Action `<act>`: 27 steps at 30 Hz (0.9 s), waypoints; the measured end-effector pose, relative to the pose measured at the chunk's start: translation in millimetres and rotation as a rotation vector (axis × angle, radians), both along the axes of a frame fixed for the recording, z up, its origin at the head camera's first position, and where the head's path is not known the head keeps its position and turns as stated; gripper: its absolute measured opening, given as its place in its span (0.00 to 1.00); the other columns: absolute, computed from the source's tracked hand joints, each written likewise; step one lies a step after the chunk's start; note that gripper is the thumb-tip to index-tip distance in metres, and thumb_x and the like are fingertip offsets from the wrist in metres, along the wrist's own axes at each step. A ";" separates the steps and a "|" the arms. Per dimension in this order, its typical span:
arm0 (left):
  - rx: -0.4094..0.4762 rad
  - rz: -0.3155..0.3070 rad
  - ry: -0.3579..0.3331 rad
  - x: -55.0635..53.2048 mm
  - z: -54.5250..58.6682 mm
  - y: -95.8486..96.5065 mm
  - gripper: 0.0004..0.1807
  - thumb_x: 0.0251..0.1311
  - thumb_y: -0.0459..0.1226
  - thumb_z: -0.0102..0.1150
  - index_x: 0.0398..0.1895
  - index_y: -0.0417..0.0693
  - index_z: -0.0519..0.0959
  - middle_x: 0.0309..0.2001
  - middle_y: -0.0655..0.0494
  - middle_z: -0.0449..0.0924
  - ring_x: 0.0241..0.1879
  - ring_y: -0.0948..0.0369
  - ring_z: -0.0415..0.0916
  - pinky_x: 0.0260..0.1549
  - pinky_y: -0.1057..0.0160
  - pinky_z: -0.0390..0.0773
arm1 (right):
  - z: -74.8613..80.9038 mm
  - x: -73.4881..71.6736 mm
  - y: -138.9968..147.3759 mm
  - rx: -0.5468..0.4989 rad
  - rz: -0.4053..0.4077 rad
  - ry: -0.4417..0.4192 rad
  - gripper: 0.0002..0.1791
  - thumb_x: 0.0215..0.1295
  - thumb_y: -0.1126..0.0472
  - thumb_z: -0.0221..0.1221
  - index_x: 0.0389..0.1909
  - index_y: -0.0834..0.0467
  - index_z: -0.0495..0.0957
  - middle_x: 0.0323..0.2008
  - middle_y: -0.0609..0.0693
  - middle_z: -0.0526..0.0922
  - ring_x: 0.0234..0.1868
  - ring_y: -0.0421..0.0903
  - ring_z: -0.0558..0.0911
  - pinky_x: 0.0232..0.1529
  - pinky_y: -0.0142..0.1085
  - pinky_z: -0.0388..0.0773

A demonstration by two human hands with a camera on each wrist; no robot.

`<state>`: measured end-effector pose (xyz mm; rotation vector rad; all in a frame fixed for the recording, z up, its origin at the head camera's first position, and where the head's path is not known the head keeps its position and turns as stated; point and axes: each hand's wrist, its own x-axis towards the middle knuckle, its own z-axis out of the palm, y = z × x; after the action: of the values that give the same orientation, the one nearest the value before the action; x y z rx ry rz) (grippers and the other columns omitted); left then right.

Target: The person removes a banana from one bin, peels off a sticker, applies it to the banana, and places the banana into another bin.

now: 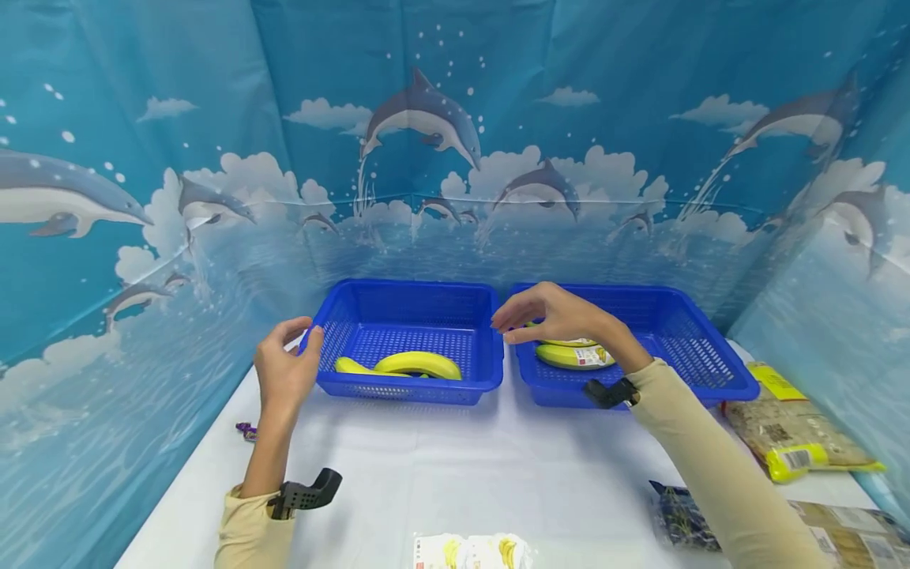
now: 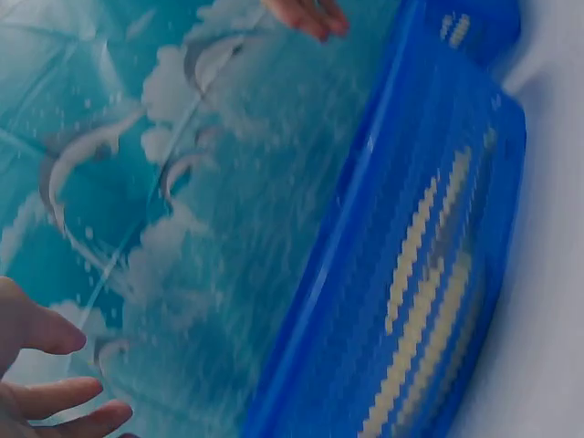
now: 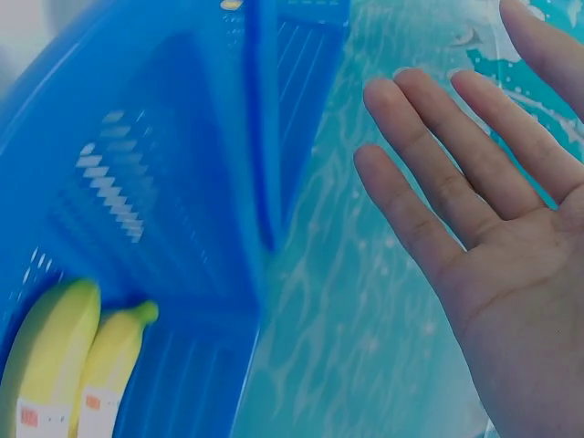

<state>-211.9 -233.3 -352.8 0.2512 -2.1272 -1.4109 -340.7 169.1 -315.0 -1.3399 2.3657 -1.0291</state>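
Two blue perforated baskets stand side by side. In the left basket (image 1: 412, 296) lie yellow bananas (image 1: 419, 363) along the front wall. The right basket (image 1: 661, 304) holds bananas with white labels (image 1: 576, 356), also seen in the right wrist view as two labelled bananas (image 3: 46, 351). My left hand (image 1: 287, 367) is beside the left basket's left rim, fingers and thumb spread apart with nothing between them. My right hand (image 1: 547, 314) hovers over the right basket's left side, its palm bare and fingers extended in the right wrist view.
On the white table, a clear packet with banana pictures (image 1: 469, 551) lies at the front. A small purple wrapped piece (image 1: 246, 431) is at left. A yellow-trimmed bag (image 1: 796, 427), a dark packet (image 1: 686, 518) and a brownish package (image 1: 853, 533) lie at right. A dolphin-print curtain (image 1: 441, 182) surrounds the table.
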 end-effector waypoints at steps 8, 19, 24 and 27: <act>-0.081 -0.012 -0.354 -8.5 -15.1 -34.7 0.30 0.79 0.41 0.56 0.75 0.31 0.70 0.73 0.30 0.71 0.75 0.36 0.67 0.73 0.38 0.70 | 0.2 -5.4 -23.9 0.003 0.049 -0.035 0.19 0.73 0.62 0.70 0.62 0.64 0.84 0.55 0.56 0.90 0.56 0.52 0.89 0.60 0.50 0.86; -0.062 -0.040 -0.424 -14.2 -27.8 -50.9 0.27 0.80 0.34 0.54 0.74 0.26 0.68 0.62 0.25 0.78 0.39 0.47 0.92 0.33 0.65 0.89 | 5.0 -15.2 -50.1 -0.011 0.076 -0.103 0.21 0.73 0.64 0.70 0.62 0.69 0.82 0.56 0.60 0.89 0.58 0.56 0.88 0.62 0.52 0.85; -0.018 -0.082 -0.429 -15.1 -29.4 -53.5 0.26 0.79 0.31 0.54 0.74 0.24 0.68 0.60 0.23 0.76 0.27 0.56 0.91 0.25 0.71 0.86 | 7.4 -20.3 -55.9 -0.024 0.098 -0.134 0.22 0.73 0.66 0.69 0.63 0.70 0.81 0.57 0.61 0.88 0.58 0.58 0.88 0.62 0.48 0.85; 0.007 -0.087 -0.443 -15.4 -30.1 -53.6 0.26 0.79 0.31 0.54 0.74 0.24 0.67 0.60 0.25 0.76 0.25 0.60 0.89 0.26 0.70 0.86 | 7.8 -22.3 -61.2 -0.021 0.110 -0.167 0.22 0.72 0.67 0.69 0.63 0.70 0.81 0.58 0.62 0.87 0.59 0.60 0.87 0.61 0.46 0.86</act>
<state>-227.3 -286.9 -382.9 0.5208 -2.5122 -1.5205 -362.9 108.0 -307.2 -1.3198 2.1415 -1.0908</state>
